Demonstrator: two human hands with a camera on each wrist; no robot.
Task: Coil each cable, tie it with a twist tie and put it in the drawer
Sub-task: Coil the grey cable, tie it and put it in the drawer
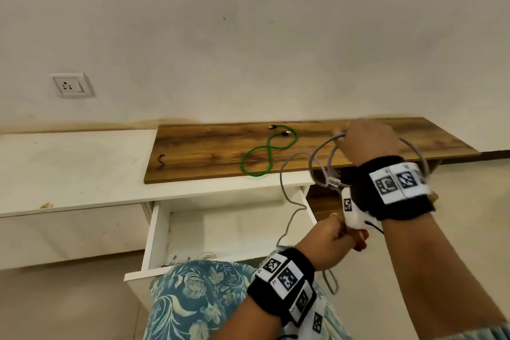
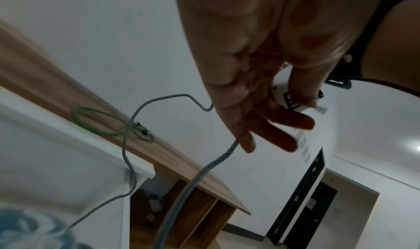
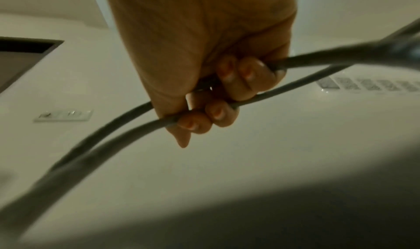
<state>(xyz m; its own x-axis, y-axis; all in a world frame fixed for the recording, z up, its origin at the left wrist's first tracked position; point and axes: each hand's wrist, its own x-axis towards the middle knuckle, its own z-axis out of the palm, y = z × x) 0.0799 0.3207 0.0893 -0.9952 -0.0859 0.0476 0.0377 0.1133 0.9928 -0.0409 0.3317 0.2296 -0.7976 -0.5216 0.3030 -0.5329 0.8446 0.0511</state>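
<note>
- The right hand (image 1: 369, 141), raised over the right part of the wooden tabletop (image 1: 209, 146), has its fingers curled tight round several loops of a grey cable (image 1: 321, 163).
- The cable's clear plug hangs just below those loops; its loose tail drops over the open white drawer (image 1: 157, 232) toward the person's lap.
- The left hand (image 1: 328, 237), nearer and lower, guides the loose tail, which runs along its mostly straight fingers (image 2: 281, 139); whether it pinches the cable I cannot tell.
- A green cable (image 1: 269, 152) lies uncoiled in a figure-eight farther left on the tabletop, and a small dark twist tie (image 1: 161, 161) lies well to its left.
- Step in hand: coiling the grey cable, partly done.
- Next, likely: gather the remaining tail into loops, then fetch the twist tie.
</note>
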